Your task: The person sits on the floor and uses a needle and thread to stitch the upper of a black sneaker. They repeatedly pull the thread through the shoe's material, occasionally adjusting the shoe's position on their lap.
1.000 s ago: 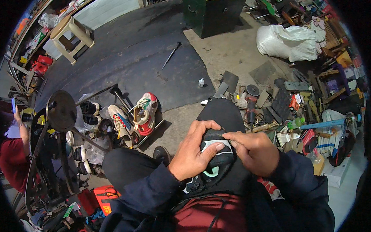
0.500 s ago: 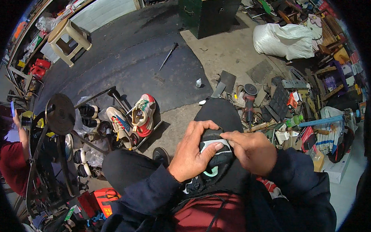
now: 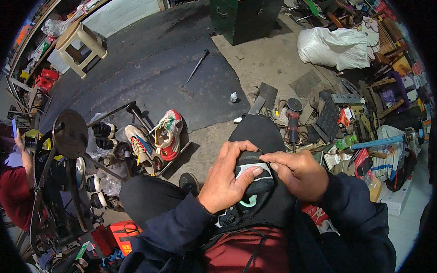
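Observation:
A black shoe (image 3: 257, 192) with a grey-white band and a pale green loop rests on my lap. My left hand (image 3: 229, 180) is closed around its side, thumb over the band and fingers at the far end. From the right, my right hand (image 3: 301, 175) reaches the same far end, its index finger lying along the dark edge and its thumb tucked close beneath. Whatever sits between those fingertips is too small to make out.
At left, a red-and-cream sneaker (image 3: 169, 135) and other shoes stand beside a black wheeled machine (image 3: 72, 134). An angle grinder (image 3: 293, 120) and scraps lie ahead to the right. A small white bottle (image 3: 233, 97) and a green chest (image 3: 244, 17) are farther off. A person's sleeve (image 3: 16, 194) shows at far left.
My right hand has shifted slightly at the shoe's far end, its index finger now straighter and its thumb drawn back a little. My left hand keeps its hold.

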`<state>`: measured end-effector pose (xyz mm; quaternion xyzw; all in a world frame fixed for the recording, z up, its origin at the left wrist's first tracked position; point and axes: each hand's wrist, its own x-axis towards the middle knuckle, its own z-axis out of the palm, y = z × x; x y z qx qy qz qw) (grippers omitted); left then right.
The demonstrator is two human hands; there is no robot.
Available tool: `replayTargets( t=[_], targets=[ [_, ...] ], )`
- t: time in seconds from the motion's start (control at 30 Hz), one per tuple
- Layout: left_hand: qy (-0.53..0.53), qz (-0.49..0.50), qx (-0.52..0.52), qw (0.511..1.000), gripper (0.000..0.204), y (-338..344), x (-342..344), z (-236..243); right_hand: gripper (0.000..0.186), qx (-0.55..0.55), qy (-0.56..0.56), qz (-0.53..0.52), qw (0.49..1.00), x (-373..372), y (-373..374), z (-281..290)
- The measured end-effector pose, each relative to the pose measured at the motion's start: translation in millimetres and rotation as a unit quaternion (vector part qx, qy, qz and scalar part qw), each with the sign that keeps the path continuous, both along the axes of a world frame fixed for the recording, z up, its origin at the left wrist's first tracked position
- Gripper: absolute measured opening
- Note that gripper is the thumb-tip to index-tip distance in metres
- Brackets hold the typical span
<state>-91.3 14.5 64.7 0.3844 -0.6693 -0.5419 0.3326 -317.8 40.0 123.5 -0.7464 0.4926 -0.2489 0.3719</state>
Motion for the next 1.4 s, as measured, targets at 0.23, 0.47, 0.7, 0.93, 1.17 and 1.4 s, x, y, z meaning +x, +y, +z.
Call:
replayTargets(
  t=[0.23,0.47,0.7,0.93,1.17,1.4],
  targets=[
    [-0.003,-0.004,-0.003,1.0,0.044,-0.7,0.3,-0.4,0.025,0.032,-0.005,-0.002,0.999,-1.4,-1.6,2.8],
    [-0.008,0.003,-0.044,0.999,0.043,-1.9,-1.2,-3.8,0.034,-0.053,0.201,0.028,0.978,4.4,3.4,6.9],
    [-0.011,0.001,-0.044,0.999,0.043,-1.4,-0.2,-4.0,0.03,-0.143,0.255,0.043,0.955,13.0,-3.5,16.2],
    [-0.019,-0.008,-0.024,1.0,0.044,0.2,0.1,-4.1,0.023,0.006,0.209,0.178,0.962,-2.9,-39.8,24.2],
    [0.0,-0.021,-0.025,0.999,0.044,-6.2,2.3,-11.6,0.017,0.001,0.109,0.158,0.981,-7.3,-44.3,1.5],
    [0.036,-0.073,0.023,0.996,0.047,-14.4,6.9,-15.5,0.021,0.431,-0.21,0.037,0.877,-36.6,-51.1,-39.4]
  ],
)
